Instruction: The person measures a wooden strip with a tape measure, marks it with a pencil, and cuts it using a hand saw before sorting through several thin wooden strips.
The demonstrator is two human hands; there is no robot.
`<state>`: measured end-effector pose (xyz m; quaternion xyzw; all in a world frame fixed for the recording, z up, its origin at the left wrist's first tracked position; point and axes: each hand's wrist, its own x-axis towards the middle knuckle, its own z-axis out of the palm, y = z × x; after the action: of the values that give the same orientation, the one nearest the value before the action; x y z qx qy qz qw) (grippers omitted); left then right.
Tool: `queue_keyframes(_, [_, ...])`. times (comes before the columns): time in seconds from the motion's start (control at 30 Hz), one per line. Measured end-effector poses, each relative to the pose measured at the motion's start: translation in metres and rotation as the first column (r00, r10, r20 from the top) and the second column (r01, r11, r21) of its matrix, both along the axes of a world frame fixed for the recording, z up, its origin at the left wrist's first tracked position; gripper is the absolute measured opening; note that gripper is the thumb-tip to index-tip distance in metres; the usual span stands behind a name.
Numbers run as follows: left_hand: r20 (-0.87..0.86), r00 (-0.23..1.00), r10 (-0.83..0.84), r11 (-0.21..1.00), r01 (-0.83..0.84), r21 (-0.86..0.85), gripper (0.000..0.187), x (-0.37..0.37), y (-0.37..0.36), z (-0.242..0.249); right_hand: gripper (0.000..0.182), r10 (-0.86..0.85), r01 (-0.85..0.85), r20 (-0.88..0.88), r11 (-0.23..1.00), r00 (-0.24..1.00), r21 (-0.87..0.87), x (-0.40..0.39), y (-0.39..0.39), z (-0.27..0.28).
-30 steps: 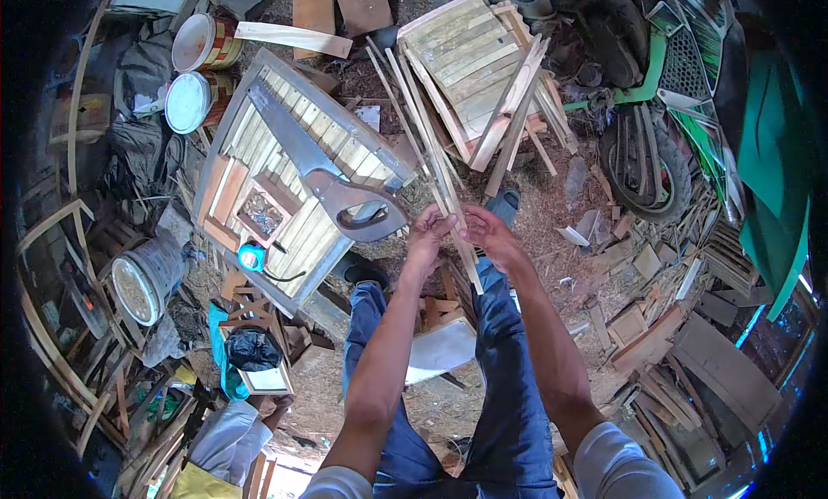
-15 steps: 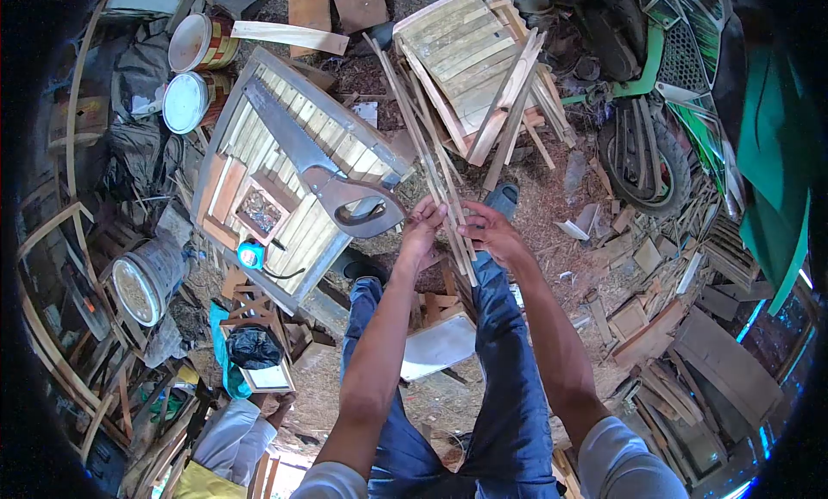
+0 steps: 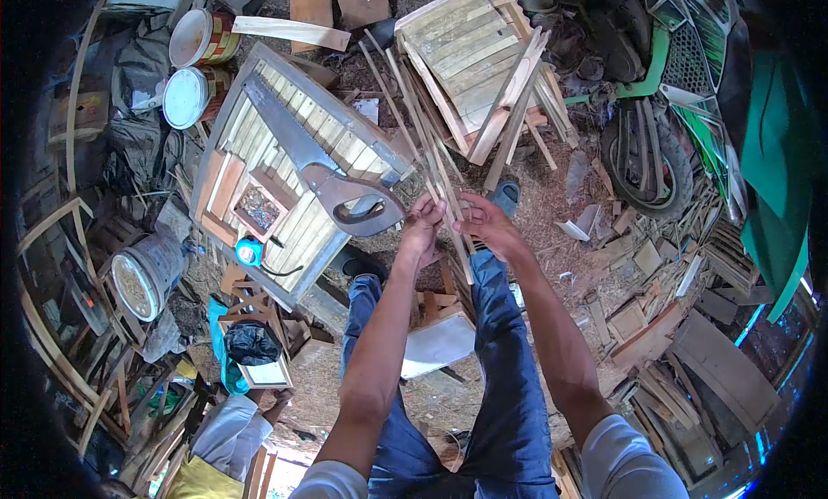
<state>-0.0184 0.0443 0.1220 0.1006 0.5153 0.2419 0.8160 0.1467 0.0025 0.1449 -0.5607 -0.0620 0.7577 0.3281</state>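
Observation:
Several long thin wooden strips [image 3: 425, 135] run slantwise through the middle of the view, their near ends between my hands above my knees. My left hand [image 3: 423, 222] has its fingers closed round the strips from the left side. From the right, my right hand [image 3: 486, 221] pinches them with thumb and fingers, the other fingers curled. The far ends fan apart beside a slatted wooden panel [image 3: 461, 55]. Just left of my left hand, a handsaw [image 3: 297, 145] lies on a slatted wooden work surface [image 3: 289, 257].
On the work surface are a small wooden frame [image 3: 261, 207] and a turquoise tape measure [image 3: 249, 251]. Paint buckets [image 3: 185, 98] stand at the upper left. A wheel [image 3: 649, 167] and wood scraps [image 3: 642, 318] lie right. Another person [image 3: 228, 439] is at the lower left.
The far ends of the strips have spread, with one strip now apart on the left. Both hands stay in nearly the same place.

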Motion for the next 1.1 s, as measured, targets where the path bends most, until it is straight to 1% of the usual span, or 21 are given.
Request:
queue_keyframes(0.13, [0.010, 1.000, -0.027, 1.000, 0.027, 0.003, 0.038, 0.001, -0.001, -0.004, 0.069, -0.011, 0.011, -0.007, 1.000, 1.000, -0.004, 0.000, -0.001, 0.005])
queue_keyframes(0.23, [0.009, 0.999, -0.032, 0.999, 0.032, 0.001, 0.040, 0.002, -0.001, -0.006, 0.067, -0.039, 0.038, 0.040, 0.999, 0.998, 0.019, -0.004, -0.005, -0.002])
queue_keyframes(0.33, [-0.022, 0.999, -0.038, 0.999, 0.037, -0.027, 0.040, 0.003, -0.001, -0.008, 0.059, 0.088, -0.106, 0.198, 0.991, 0.976, 0.079, -0.004, -0.010, -0.006])
queue_keyframes(0.37, [-0.035, 0.999, -0.041, 0.998, 0.040, -0.041, 0.039, 0.004, -0.001, -0.008, 0.056, 0.069, -0.081, 0.165, 0.994, 0.984, 0.068, -0.005, -0.011, -0.006])
queue_keyframes(0.43, [-0.004, 1.000, -0.031, 0.999, 0.030, -0.032, 0.038, 0.002, -0.003, -0.010, 0.048, 0.028, -0.033, 0.102, 0.998, 0.994, 0.045, -0.006, -0.022, -0.021])
queue_keyframes(0.47, [0.012, 1.000, -0.025, 0.999, 0.025, -0.025, 0.037, 0.002, -0.004, -0.011, 0.046, 0.104, -0.118, 0.226, 0.992, 0.969, 0.050, -0.008, -0.026, -0.031])
queue_keyframes(0.53, [0.026, 0.999, -0.033, 0.999, 0.033, 0.006, 0.036, 0.003, -0.005, -0.011, 0.042, 0.241, -0.285, 0.460, 0.958, 0.855, 0.026, -0.010, -0.031, -0.042])
queue_keyframes(0.57, [0.033, 0.999, -0.036, 0.999, 0.036, 0.021, 0.036, 0.004, -0.005, -0.012, 0.038, 0.257, -0.297, 0.473, 0.955, 0.843, 0.011, -0.009, -0.035, -0.046])
queue_keyframes(0.63, [0.041, 0.999, -0.026, 1.000, 0.026, -0.004, 0.035, 0.006, -0.004, -0.008, 0.032, 0.289, -0.323, 0.497, 0.946, 0.818, -0.019, -0.008, -0.022, -0.025])
queue_keyframes(0.73, [0.014, 1.000, 0.008, 1.000, -0.008, -0.024, 0.035, 0.011, -0.002, -0.005, 0.030, 0.154, -0.184, 0.439, 0.983, 0.885, 0.026, -0.008, -0.012, -0.008])
queue_keyframes(0.83, [-0.061, 0.998, 0.014, 1.000, -0.015, -0.025, 0.039, 0.013, -0.001, -0.007, 0.033, 0.137, -0.191, 0.473, 0.979, 0.871, 0.068, -0.010, -0.013, -0.010])
queue_keyframes(0.93, [-0.105, 0.995, -0.002, 1.000, 0.002, 0.005, 0.043, 0.016, 0.004, -0.002, 0.034, 0.189, -0.238, 0.501, 0.971, 0.845, 0.035, -0.009, -0.017, -0.009])
queue_keyframes(0.97, [-0.112, 0.994, -0.006, 1.000, 0.008, 0.021, 0.044, 0.017, 0.006, 0.001, 0.032, 0.141, -0.201, 0.497, 0.977, 0.856, 0.070, -0.010, -0.020, -0.013])
queue_keyframes(1.03, [-0.278, 0.957, -0.079, 0.994, 0.096, 0.049, 0.045, 0.023, 0.015, 0.016, 0.030, 0.045, -0.126, 0.481, 0.982, 0.875, 0.138, -0.015, -0.034, -0.024])
queue_keyframes(1.07, [-0.360, 0.926, -0.113, 0.988, 0.143, 0.057, 0.045, 0.025, 0.019, 0.024, 0.029, 0.037, -0.097, 0.427, 0.988, 0.904, 0.119, -0.014, -0.039, -0.022])
queue_keyframes(1.1, [-0.354, 0.927, -0.120, 0.986, 0.152, 0.064, 0.045, 0.026, 0.017, 0.021, 0.029, 0.027, -0.069, 0.371, 0.993, 0.928, 0.101, -0.012, -0.038, -0.014])
